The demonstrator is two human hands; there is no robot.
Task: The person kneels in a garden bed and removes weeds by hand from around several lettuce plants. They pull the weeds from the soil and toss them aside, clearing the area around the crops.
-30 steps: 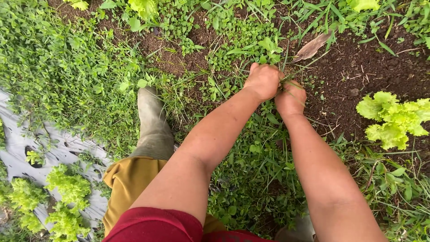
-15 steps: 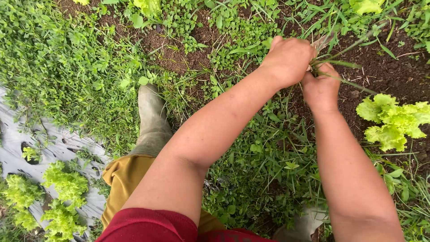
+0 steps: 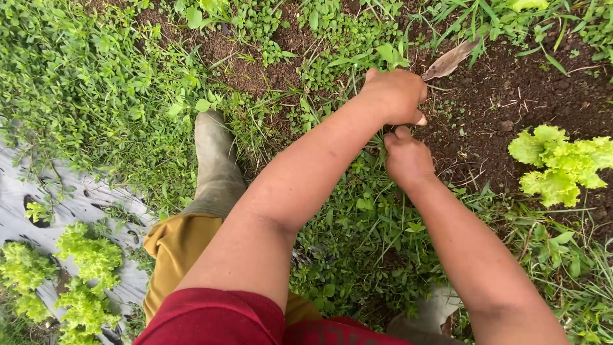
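Observation:
My left hand point(image 3: 393, 96) reaches across to the edge of the dark soil, fingers curled down into low weeds point(image 3: 367, 211) and thumb sticking out. Just below it, my right hand point(image 3: 405, 156) is a closed fist pressed into the same patch of weeds and grass. The two hands almost touch. What lies inside either palm is hidden by the fingers and leaves.
A pale green lettuce point(image 3: 562, 166) grows in bare soil point(image 3: 511, 102) to the right. My grey rubber boot point(image 3: 217, 166) stands in the weeds on the left. Further left is silver mulch sheet point(image 3: 76, 204) with more lettuce point(image 3: 89, 255). A dry brown leaf point(image 3: 450, 61) lies above my hands.
Half a second ago both hands were raised to the right, holding long grass stalks. Now the stalks are gone and the hands are back down-left in the weeds.

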